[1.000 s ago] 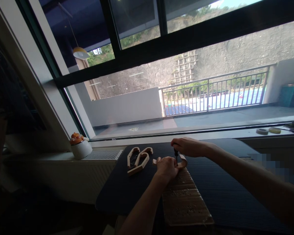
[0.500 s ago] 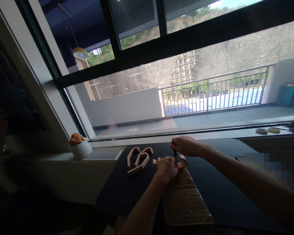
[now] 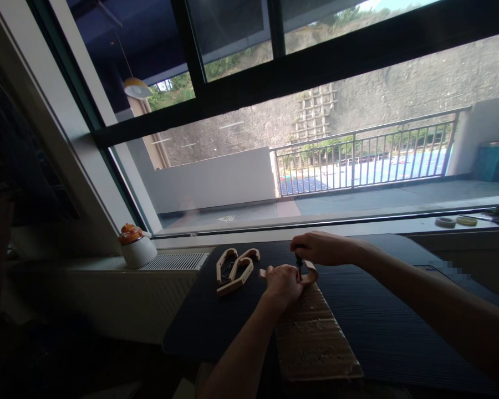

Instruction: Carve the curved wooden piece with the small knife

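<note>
My left hand [image 3: 283, 284] is closed on a curved tan leather strap [image 3: 310, 273] and holds it down at the far end of a worn cardboard pad [image 3: 314, 339]. My right hand [image 3: 322, 248] is closed round a small dark-handled tool [image 3: 299, 262] that stands upright with its tip on the strap. Two or three similar looped tan straps [image 3: 234, 267] lie in a small pile just to the left of my left hand. Everything rests on a dark ribbed mat [image 3: 382, 321] on the table.
A white pot with an orange lid [image 3: 136, 244] stands on the sill by a vent grille [image 3: 174, 262] at the left. Two rolls of tape [image 3: 456, 221] lie on the window ledge at the far right. A large window fills the view behind the table.
</note>
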Demonstrator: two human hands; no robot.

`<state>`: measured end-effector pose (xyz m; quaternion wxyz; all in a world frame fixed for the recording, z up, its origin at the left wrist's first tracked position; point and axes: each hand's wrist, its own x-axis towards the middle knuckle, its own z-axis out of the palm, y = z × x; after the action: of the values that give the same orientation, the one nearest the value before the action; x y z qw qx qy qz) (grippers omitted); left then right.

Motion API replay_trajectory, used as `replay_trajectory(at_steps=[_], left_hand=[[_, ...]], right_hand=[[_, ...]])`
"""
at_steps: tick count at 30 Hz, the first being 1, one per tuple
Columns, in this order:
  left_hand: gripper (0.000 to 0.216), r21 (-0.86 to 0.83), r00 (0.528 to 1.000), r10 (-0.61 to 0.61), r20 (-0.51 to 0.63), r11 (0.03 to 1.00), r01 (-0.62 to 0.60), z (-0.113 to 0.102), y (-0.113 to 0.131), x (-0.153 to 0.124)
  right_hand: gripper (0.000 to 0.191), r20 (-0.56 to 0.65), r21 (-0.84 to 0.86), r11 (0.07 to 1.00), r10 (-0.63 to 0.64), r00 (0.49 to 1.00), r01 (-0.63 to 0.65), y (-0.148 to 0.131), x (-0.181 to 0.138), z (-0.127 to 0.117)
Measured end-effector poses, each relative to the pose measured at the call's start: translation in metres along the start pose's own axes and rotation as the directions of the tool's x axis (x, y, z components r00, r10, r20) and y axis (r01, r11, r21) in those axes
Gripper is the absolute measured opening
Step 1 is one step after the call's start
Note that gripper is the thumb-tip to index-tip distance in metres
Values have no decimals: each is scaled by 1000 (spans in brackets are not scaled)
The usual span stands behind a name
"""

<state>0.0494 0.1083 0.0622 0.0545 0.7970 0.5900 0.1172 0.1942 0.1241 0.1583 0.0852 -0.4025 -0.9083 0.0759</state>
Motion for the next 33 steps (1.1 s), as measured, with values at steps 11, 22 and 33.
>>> replay_trajectory(at_steps=[11, 22, 33], left_hand=[[21, -4, 1000, 11, -12, 1000, -11, 2, -2, 1], [21, 1, 1000, 10, -19, 1000, -10, 4, -3, 2], [20, -4, 1000, 2, -28, 1000, -2, 5, -3, 1]], right_hand=[[30, 17, 63, 995, 77, 997, -78, 10, 5, 4], [31, -134, -132, 981, 123, 983, -141, -4, 14, 6], [26, -88, -48, 999, -6, 996, 1, 6, 3, 5]])
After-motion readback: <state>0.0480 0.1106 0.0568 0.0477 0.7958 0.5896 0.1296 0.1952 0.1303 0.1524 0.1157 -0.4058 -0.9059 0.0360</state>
